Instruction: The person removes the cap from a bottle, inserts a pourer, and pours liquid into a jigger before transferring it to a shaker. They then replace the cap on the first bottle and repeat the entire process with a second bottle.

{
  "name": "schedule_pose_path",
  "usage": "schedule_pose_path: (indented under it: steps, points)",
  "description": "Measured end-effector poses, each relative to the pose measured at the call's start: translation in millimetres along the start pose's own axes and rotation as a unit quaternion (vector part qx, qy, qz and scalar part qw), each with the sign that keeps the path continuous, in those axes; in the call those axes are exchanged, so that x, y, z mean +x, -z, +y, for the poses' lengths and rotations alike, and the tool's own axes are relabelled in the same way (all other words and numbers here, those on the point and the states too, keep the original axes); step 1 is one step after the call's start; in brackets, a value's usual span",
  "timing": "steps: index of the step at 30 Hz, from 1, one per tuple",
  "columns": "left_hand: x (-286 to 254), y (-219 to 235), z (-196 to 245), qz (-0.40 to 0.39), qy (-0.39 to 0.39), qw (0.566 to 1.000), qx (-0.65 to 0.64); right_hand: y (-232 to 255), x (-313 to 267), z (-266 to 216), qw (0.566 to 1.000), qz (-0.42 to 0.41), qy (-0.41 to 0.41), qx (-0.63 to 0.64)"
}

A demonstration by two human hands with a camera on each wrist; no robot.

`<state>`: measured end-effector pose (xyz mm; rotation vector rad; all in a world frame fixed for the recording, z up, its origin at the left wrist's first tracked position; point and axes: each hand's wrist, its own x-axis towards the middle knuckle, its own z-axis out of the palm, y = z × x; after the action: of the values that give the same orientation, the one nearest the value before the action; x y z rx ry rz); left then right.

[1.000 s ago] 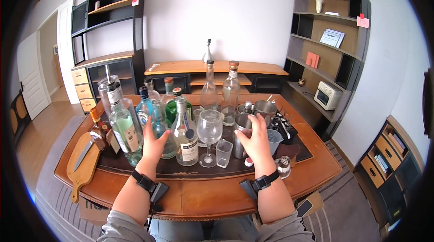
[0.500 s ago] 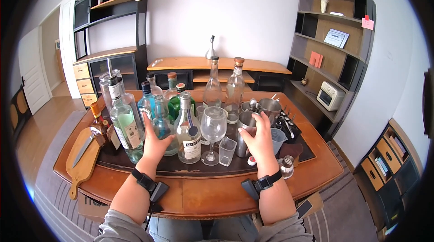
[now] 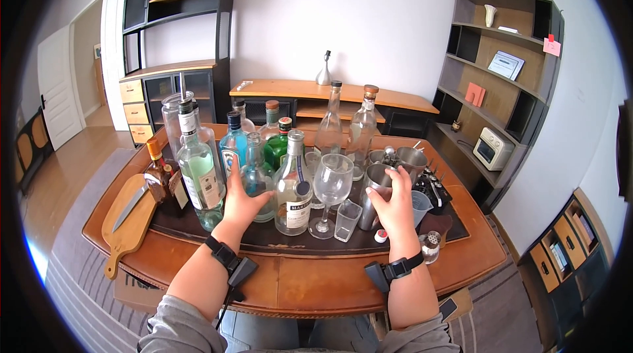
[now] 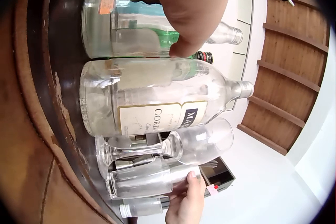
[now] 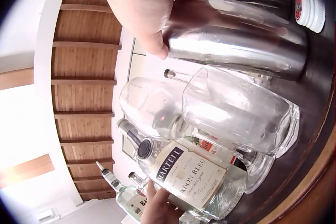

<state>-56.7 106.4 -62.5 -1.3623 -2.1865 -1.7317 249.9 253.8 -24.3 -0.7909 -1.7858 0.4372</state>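
Note:
My left hand [image 3: 244, 205] is spread, index finger raised and thumb pointing right, in front of a pale blue-green bottle [image 3: 257, 178]. Beside its thumb stands a clear bottle with a Martell label [image 3: 293, 211]. At the metal shaker cup [image 3: 375, 198], my right hand [image 3: 397, 211] has thumb and fingers apart; in the right wrist view its thumb [image 5: 157, 45] is by the cup's rim [image 5: 170, 40]. Whether either hand touches glass or metal, I cannot tell. Between the hands are a stemmed glass [image 3: 333, 180] and a small square glass [image 3: 346, 221].
On the left are a knife [image 3: 130, 208] on a wooden board [image 3: 125, 237], an amber bottle [image 3: 157, 178] and a tall clear bottle [image 3: 200, 178]. Two corked bottles stand behind. A glass shaker [image 3: 430, 247], a red-topped cap [image 3: 380, 236] and black bar tools [image 3: 432, 188] lie right.
The head view has swung, so the table's items and both hands appear farther right. The hands stay spread in nearly the same places beside the bottle and cup.

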Motion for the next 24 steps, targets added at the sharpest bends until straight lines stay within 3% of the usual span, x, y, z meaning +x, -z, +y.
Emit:
schedule_pose_path:
  steps: [1, 4, 10, 15, 19, 23, 24]
  points:
    - [-1.4, 1.5, 5.5, -0.006, 0.019, 1.0, -0.006, 0.4, 0.1, -0.1, 1.0, -0.001, 0.001, -0.001]
    - [-3.6, -0.7, 1.2, 0.024, -0.027, 0.999, 0.022, 1.5, -0.1, -3.9, 1.0, -0.003, 0.001, 0.0]
    - [-10.7, 1.1, 2.4, 0.051, -0.042, 0.997, 0.039, 1.9, 0.3, -2.5, 1.0, -0.001, 0.007, -0.016]
    - [-19.1, 18.1, 25.5, 0.006, 0.006, 0.997, 0.08, 2.8, 0.5, -5.3, 1.0, -0.009, -0.01, -0.011]
    - [-20.1, 25.0, 28.9, -0.004, 0.022, 0.998, 0.058, 0.5, -0.2, -0.4, 0.999, 0.009, 0.03, -0.029]
    - [-11.5, 24.9, 13.0, 0.078, -0.105, 0.988, 0.086, 2.0, -0.5, -4.3, 0.999, -0.001, 0.028, -0.02]
    - [-12.5, 26.1, 16.7, 0.051, -0.049, 0.997, 0.02, 1.8, -0.1, -3.5, 1.0, -0.007, 0.01, 0.003]
